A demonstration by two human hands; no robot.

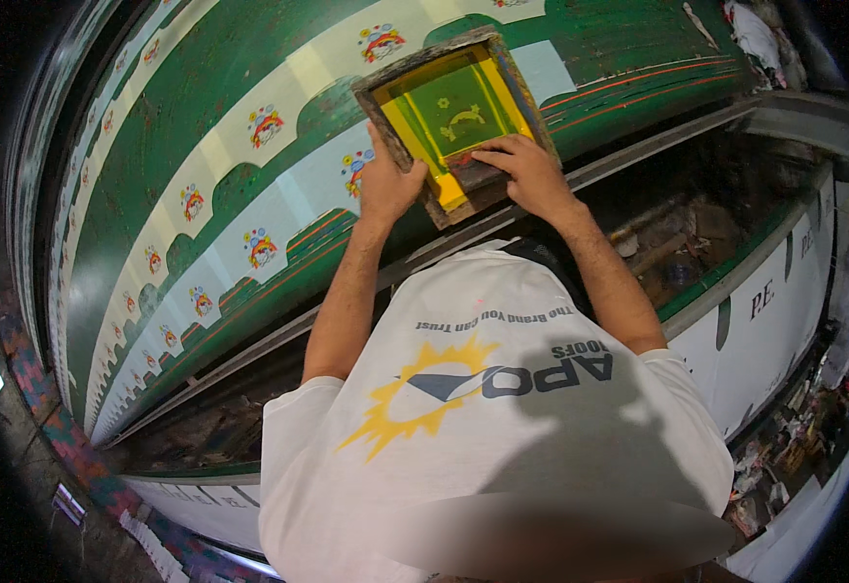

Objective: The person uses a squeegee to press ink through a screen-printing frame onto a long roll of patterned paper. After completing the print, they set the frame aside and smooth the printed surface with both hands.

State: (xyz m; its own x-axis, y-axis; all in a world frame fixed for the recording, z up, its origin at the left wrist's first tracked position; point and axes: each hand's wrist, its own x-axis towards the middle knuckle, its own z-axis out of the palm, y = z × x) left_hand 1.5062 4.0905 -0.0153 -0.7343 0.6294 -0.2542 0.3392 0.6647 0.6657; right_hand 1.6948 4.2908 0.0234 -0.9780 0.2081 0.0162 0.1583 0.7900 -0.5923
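A wooden-edged printing screen with a yellow and green mesh lies slightly tilted on the long green table, over a strip of pale cut cloth. Gripping its left side is my left hand, thumb on the rim and fingers along the outer edge. My right hand reaches over the near right corner, its fingers closed on a dark reddish squeegee inside the frame. A small animal figure and a flower show in the mesh beyond the squeegee. The cloth under the screen is mostly hidden.
Scalloped cloth pieces with colourful printed figures run in rows along the curving green table. A metal rail follows its near edge. Behind me stands a white-sided table with debris in its trough; scraps litter the right.
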